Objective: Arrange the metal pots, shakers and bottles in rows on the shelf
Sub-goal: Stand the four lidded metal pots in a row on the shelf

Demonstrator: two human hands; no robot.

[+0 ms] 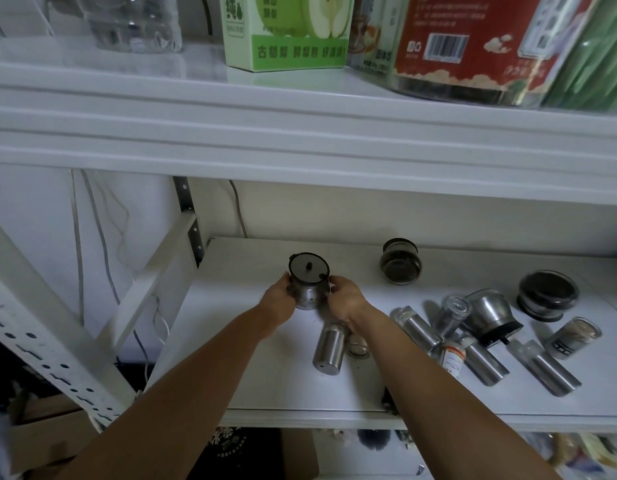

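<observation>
A small metal pot [308, 284] with a black lid stands upright on the white shelf [251, 358], left of centre. My left hand [278, 297] grips its left side and my right hand [345, 294] grips its right side. Just in front lies a metal shaker [329, 349] on its side. To the right, several metal shakers [419, 329] and a white-labelled bottle [452, 360] lie in a jumble beside a tipped metal pot [488, 315]. Two dark-lidded jars [401, 261] [546, 296] stand further back.
An upper shelf [300, 133] overhangs close above, carrying a green carton [286, 32], a red-labelled jar [473, 50] and clear bottles [133, 22]. White perforated uprights [47, 341] and cables run down the left. Boxes sit below the shelf.
</observation>
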